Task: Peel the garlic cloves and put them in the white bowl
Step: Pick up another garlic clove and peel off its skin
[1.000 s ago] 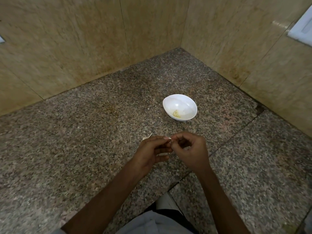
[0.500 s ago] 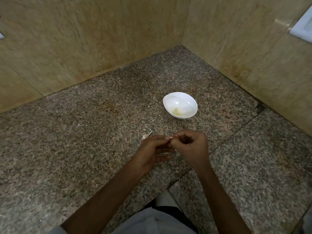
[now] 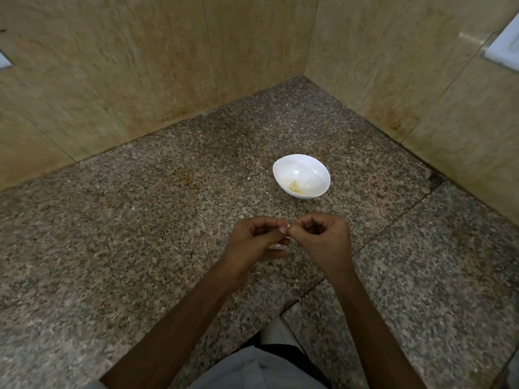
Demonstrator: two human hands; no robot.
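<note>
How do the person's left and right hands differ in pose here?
The left hand is looser, lower fingers reaching toward the right hand, which is balled tight. The left hand shows a small pale garlic clove between its fingers; the right hand's grip hides it. Both pinch together at the fingertips.

Bowl (image 3: 306, 170) right of centre on counter (image 3: 140, 220), apart from wall corner above; peeled garlic (image 3: 295, 187) in it. Below bowl, my left hand (image 3: 252, 240) and right hand (image 3: 323, 240), fingertips touching, garlic clove (image 3: 277, 245) between, mostly hidden.
</note>
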